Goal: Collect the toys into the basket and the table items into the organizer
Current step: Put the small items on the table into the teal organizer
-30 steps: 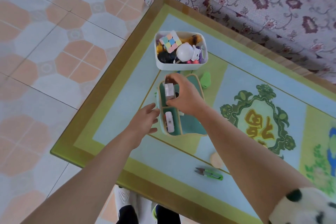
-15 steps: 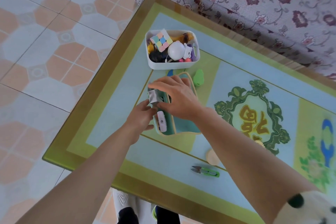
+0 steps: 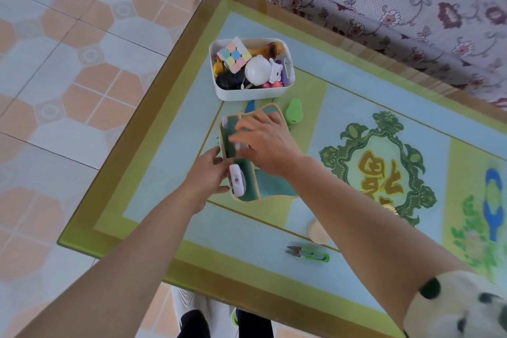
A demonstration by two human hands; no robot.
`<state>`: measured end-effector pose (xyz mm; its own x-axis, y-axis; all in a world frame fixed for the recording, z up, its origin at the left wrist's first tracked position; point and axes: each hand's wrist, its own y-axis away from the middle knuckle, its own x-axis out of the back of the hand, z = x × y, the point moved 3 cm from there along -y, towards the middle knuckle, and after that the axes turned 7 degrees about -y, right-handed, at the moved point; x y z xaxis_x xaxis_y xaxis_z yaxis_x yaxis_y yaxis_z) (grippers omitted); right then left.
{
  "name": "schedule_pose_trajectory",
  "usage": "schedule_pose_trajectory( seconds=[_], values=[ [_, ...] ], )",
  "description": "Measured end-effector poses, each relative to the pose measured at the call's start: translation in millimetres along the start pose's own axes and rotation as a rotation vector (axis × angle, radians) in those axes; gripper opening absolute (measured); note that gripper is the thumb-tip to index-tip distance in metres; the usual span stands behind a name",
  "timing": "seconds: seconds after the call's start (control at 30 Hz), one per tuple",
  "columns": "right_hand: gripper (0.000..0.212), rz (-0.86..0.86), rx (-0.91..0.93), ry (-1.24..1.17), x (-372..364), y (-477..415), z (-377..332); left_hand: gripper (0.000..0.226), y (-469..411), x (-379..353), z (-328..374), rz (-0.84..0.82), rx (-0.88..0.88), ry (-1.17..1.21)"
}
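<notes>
On the table (image 3: 170,162), green organizer (image 3: 248,189) just near of the toy-filled basket (image 3: 251,92), left hand (image 3: 210,173) gripping its left wall, right hand (image 3: 264,140) spread over its top, grasp unclear, white item (image 3: 237,180) inside, snips (image 3: 308,254) near right.

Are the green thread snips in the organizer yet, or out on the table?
Out. The green thread snips lie on the table near its front edge, apart from the organizer.

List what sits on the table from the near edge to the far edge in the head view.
Green snips → round tan disc → white gadget in the teal organizer → green pear-shaped item → white basket of toys.
</notes>
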<state>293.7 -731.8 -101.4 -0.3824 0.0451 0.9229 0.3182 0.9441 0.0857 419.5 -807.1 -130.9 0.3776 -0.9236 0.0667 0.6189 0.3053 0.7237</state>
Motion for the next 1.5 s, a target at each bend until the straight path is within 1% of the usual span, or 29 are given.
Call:
schedule_pose_trajectory(
  seconds=[0.07, 0.2, 0.4, 0.47, 0.57, 0.67, 0.8, 0.87, 0.97, 1.1, 1.2, 1.33, 1.5],
  values=[
    [0.023, -0.024, 0.003, -0.001, -10, 4, 3, 0.027, -2, -1, 2, -0.003, -0.003, -0.002],
    [0.024, 0.012, -0.004, -0.059, -14, 5, 4, 0.031, -4, 1, 0, -0.007, 0.015, -0.010],
    [0.024, 0.152, -0.089, -0.200, 3, 11, 11, 0.026, -7, -3, 3, -0.013, 0.018, -0.084],
    [0.023, 0.207, -0.161, -0.240, 12, 17, 20, 0.024, -6, -2, 5, -0.001, 0.022, -0.107],
    [0.021, 0.294, -0.337, -0.295, 27, 32, 44, 0.025, -2, 1, 4, 0.019, 0.040, -0.105],
    [0.020, 0.323, -0.524, -0.335, 35, 44, 70, 0.013, 3, 8, 2, 0.055, 0.056, -0.151],
    [0.025, 0.255, -0.713, -0.367, 34, 52, 103, 0.015, 3, 16, 2, 0.118, 0.080, -0.219],
    [0.028, 0.221, -0.773, -0.382, 28, 50, 117, 0.013, 1, 19, 2, 0.142, 0.097, -0.231],
    [0.036, 0.164, -0.832, -0.393, 17, 41, 131, 0.014, -2, 20, 3, 0.148, 0.097, -0.231],
    [0.049, 0.074, -0.846, -0.383, -4, 19, 142, 0.016, -3, 14, 10, 0.166, 0.093, -0.208],
    [0.054, 0.035, -0.828, -0.333, -18, 1, 146, 0.015, -7, 10, 15, 0.190, 0.089, -0.197],
    [0.052, -0.020, -0.789, -0.223, -33, -10, 152, 0.018, -9, 4, 17, 0.219, 0.098, -0.153],
    [0.039, -0.026, -0.703, -0.126, -37, -8, 162, 0.018, -7, -4, 23, 0.249, 0.111, -0.127]
  ],
)
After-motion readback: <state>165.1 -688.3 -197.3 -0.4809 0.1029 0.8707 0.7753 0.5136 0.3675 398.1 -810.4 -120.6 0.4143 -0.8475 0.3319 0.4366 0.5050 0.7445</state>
